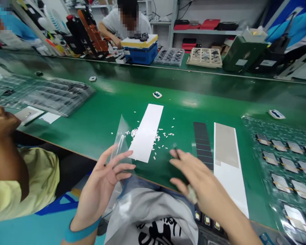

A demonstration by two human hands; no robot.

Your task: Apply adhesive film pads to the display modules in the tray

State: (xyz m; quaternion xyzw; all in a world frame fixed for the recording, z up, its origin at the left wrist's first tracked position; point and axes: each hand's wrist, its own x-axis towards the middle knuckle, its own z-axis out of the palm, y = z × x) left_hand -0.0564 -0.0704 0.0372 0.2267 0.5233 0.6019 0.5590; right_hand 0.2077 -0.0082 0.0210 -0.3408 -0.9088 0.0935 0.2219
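My left hand (103, 178) holds a clear plastic film strip (121, 137) upright at the near edge of the green bench, fingers spread around its lower end. My right hand (193, 178) is blurred beside it and pinches a thin dark tool (175, 149) whose tip points at the bench. Between the hands lies a white paper strip (146, 131) with several small white scraps (163, 136) scattered around it. Just right of my right hand lies a dark strip of square pads (202, 144).
A white and grey backing sheet (228, 160) and a clear tray of small parts (288, 163) lie to the right. Clear trays (48, 93) sit at left behind a seated person's arm (5, 149). Another person (126, 22) works across the bench by a blue box (140, 49).
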